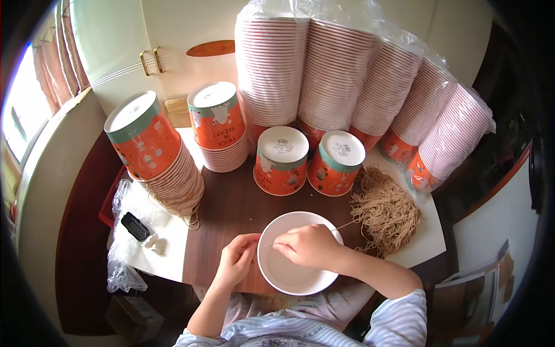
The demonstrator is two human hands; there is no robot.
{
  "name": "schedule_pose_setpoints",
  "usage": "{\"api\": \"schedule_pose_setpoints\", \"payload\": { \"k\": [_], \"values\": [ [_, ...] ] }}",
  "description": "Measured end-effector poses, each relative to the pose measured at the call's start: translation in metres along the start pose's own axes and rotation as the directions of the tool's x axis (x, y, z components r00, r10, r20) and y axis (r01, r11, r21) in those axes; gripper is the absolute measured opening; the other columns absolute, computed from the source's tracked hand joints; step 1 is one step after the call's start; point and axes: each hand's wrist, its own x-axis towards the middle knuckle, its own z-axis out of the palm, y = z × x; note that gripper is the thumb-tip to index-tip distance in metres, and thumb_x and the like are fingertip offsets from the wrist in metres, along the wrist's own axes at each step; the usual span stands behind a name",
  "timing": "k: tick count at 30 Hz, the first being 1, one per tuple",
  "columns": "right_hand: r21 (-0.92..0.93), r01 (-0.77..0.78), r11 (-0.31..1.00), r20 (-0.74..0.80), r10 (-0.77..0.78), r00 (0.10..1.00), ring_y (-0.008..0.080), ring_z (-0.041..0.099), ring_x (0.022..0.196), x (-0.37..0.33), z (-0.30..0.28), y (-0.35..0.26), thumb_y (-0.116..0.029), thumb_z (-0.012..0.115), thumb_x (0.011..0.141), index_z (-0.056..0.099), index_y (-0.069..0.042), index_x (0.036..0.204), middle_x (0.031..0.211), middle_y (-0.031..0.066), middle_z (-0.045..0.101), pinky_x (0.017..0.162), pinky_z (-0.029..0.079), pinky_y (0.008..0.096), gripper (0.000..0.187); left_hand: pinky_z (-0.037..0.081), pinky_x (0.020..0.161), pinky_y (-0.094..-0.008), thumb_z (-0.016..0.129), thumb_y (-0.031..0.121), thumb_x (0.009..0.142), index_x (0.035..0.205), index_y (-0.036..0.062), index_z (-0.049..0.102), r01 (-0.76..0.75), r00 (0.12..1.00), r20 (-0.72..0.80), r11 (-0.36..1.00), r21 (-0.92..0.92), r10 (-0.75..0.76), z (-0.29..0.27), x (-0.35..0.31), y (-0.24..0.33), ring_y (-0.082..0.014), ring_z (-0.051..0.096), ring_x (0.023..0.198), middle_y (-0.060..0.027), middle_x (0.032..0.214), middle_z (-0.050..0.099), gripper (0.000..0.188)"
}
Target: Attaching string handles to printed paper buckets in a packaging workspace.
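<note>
A round paper bucket (295, 277) stands at the table's front edge, its white inside facing up. Reaching over it from the right, my right hand (309, 246) pinches a thin tan cord (345, 224). A short bit of the cord shows past its fingertips, toward the bucket's left wall. From there the cord runs back over the far rim to a loose tan heap of cord (386, 214). Against the outside of the left rim, my left hand (238, 260) is closed, thumb and forefinger pressed together. Whatever lies between those fingers is hidden.
Two upturned orange-and-green buckets (282, 162) (336, 162) stand behind. Tall plastic-wrapped bucket stacks (272, 69) line the back right. Two more stacks (144, 136) (217, 124) rise at left, the nearer with cord around its lower part. A black tray (136, 226) and crumpled plastic (124, 272) lie at left.
</note>
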Motion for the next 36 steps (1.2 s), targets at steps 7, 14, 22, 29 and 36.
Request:
{"api": "schedule_pose_setpoints", "payload": {
  "k": [7, 14, 22, 29, 36],
  "values": [
    [-0.026, -0.032, 0.999, 0.025, 0.033, 0.999, 0.0236, 0.062, 0.061, 0.007, 0.017, 0.003, -0.025, 0.057, 0.079, 0.068, -0.014, 0.077, 0.068, 0.0045, 0.064, 0.053, 0.048, 0.0357, 0.016, 0.048, 0.068, -0.0211, 0.045, 0.001, 0.089, 0.106, -0.0029, 0.054, 0.058, 0.998, 0.011, 0.995, -0.081, -0.057, 0.001, -0.008, -0.006, -0.0083, 0.057, 0.079, -0.0056, 0.089, 0.061, 0.020],
    [0.024, -0.052, 0.998, -0.045, 0.054, 0.998, 0.0233, 0.061, 0.057, 0.007, 0.019, 0.004, -0.023, 0.059, 0.077, 0.067, -0.014, 0.075, 0.064, 0.0045, 0.063, 0.051, 0.047, 0.0346, 0.012, 0.048, 0.066, -0.0204, 0.045, -0.001, 0.088, 0.106, -0.0026, 0.055, 0.052, 0.999, 0.010, 0.997, -0.062, -0.051, 0.002, -0.009, -0.006, -0.0075, 0.057, 0.077, -0.0047, 0.088, 0.061, 0.021],
    [-0.023, -0.053, 0.998, -0.004, 0.053, 0.999, 0.0236, 0.060, 0.057, 0.010, 0.019, 0.003, -0.023, 0.057, 0.077, 0.067, -0.014, 0.074, 0.064, 0.0046, 0.063, 0.051, 0.047, 0.0353, 0.014, 0.048, 0.065, -0.0207, 0.046, 0.000, 0.088, 0.105, -0.0025, 0.055, -0.006, 1.000, 0.005, 1.000, -0.009, 0.006, 0.001, -0.008, -0.008, -0.0073, 0.057, 0.076, -0.0048, 0.087, 0.061, 0.020],
    [0.025, -0.002, 1.000, -0.004, 0.003, 1.000, 0.0240, 0.062, 0.062, 0.013, 0.025, 0.005, -0.022, 0.057, 0.077, 0.067, -0.013, 0.077, 0.070, 0.0043, 0.064, 0.054, 0.049, 0.0354, 0.013, 0.050, 0.061, -0.0298, 0.054, -0.001, 0.081, 0.099, 0.0007, 0.060, -0.230, 0.969, 0.032, 0.856, 0.463, 0.243, 0.001, -0.003, 0.004, -0.0242, 0.063, 0.071, -0.0146, 0.082, 0.062, 0.019],
    [0.096, 0.131, 0.987, 0.055, -0.137, 0.989, 0.0239, 0.061, 0.063, 0.018, 0.016, 0.019, -0.022, 0.057, 0.076, 0.068, -0.013, 0.079, 0.074, 0.0028, 0.065, 0.057, 0.049, 0.0354, 0.014, 0.050, 0.054, -0.0344, 0.058, 0.001, 0.075, 0.087, 0.0014, 0.059, -0.307, 0.935, 0.058, 0.720, 0.623, 0.349, 0.011, -0.011, 0.010, -0.0299, 0.060, 0.063, -0.0143, 0.074, 0.060, 0.012]
  ]
}}
